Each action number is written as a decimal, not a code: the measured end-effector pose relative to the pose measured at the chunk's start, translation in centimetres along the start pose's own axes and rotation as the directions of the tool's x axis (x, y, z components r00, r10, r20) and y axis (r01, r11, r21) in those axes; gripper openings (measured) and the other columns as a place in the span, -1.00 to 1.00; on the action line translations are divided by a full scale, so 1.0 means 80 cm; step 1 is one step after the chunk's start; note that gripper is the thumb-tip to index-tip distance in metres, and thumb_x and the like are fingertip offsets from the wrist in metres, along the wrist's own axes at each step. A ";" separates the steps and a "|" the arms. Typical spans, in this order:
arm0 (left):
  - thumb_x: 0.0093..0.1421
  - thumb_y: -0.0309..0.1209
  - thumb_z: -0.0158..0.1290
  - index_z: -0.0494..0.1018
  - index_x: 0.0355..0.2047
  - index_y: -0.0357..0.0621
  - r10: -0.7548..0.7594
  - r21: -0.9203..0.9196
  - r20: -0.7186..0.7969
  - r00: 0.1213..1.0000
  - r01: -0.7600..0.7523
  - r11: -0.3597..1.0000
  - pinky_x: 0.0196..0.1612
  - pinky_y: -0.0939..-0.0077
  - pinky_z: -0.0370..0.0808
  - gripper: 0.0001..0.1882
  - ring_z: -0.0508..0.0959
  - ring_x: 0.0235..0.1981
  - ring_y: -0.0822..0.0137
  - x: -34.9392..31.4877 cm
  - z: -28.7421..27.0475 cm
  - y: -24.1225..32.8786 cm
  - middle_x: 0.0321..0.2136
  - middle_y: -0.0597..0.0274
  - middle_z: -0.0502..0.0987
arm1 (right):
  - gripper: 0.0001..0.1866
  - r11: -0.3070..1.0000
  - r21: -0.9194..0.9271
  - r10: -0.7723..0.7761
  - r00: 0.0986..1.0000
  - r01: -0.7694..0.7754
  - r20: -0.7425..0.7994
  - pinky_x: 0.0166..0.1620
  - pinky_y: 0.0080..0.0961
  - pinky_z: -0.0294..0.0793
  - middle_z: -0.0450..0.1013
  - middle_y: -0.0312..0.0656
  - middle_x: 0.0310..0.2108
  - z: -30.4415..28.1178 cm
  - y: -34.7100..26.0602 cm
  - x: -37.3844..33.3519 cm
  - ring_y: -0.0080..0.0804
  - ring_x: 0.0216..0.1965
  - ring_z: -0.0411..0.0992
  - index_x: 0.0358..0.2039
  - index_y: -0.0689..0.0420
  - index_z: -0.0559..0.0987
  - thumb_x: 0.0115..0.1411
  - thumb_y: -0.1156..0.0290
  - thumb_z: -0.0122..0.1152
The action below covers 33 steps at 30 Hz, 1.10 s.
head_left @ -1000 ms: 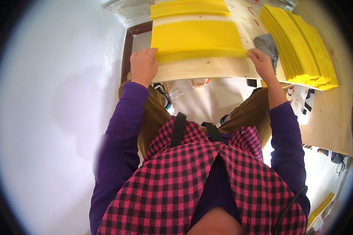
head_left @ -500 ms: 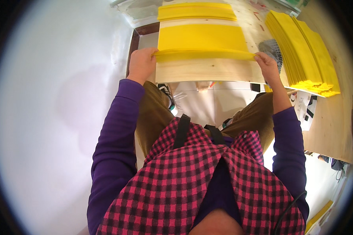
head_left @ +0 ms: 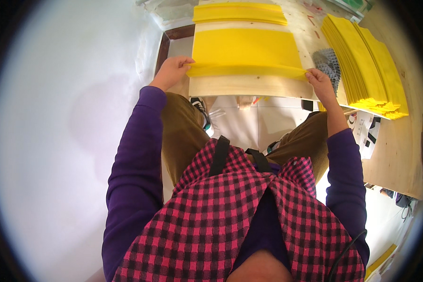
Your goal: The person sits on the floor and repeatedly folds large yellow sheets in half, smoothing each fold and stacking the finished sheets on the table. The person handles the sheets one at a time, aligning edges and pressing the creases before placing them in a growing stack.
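Observation:
A thin yellow sheet [head_left: 246,47], fabric-like, lies across the wooden table [head_left: 239,87] before me. Its near edge forms a narrow folded strip. My left hand [head_left: 175,70] pinches the strip's left corner between thumb and fingers. At the opposite corner my right hand [head_left: 320,81] pinches the same edge, fingers closed. The strip stretches nearly straight between both hands and seems to lie low over the sheet. Whether it touches all along, I cannot tell.
Beyond the sheet lies a folded yellow stack [head_left: 239,13]. Tall piles of folded yellow sheets [head_left: 362,66] stand at the right, beside a grey spiky-textured object [head_left: 327,63]. A white wall [head_left: 70,141] rises close on my left. My legs are below the table's near edge.
The held edge has come slightly lower and nearer on the right, and now sits flatter against the sheet. My left hand's fingers have straightened a little along the corner.

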<state>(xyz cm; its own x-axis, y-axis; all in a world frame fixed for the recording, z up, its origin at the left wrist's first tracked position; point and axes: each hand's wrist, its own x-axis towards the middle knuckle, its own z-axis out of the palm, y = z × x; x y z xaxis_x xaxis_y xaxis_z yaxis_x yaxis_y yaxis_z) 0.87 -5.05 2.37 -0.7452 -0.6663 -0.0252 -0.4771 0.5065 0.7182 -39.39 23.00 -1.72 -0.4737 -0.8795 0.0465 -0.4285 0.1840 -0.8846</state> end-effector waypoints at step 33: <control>0.18 -0.56 0.10 0.47 -0.14 -0.24 -0.148 -0.723 -0.232 0.961 -0.069 0.687 -0.10 0.66 0.42 -0.78 0.52 -0.22 0.50 0.018 0.047 0.000 -0.22 0.27 0.56 | -0.76 0.972 0.112 0.213 0.976 -0.207 -0.039 -0.40 -0.72 0.26 0.40 -0.45 -0.51 0.008 0.003 0.016 -0.70 -0.50 0.26 -0.26 0.24 0.58 0.28 0.32 0.08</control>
<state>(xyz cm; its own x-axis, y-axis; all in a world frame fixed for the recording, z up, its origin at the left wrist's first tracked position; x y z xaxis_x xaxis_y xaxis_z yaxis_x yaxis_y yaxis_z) -1.94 -3.95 -0.29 -0.5376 -0.8426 0.0309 0.0603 -0.0019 0.9982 -39.59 21.63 -2.17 -0.5837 -0.8023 -0.1247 -0.2319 0.3119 -0.9214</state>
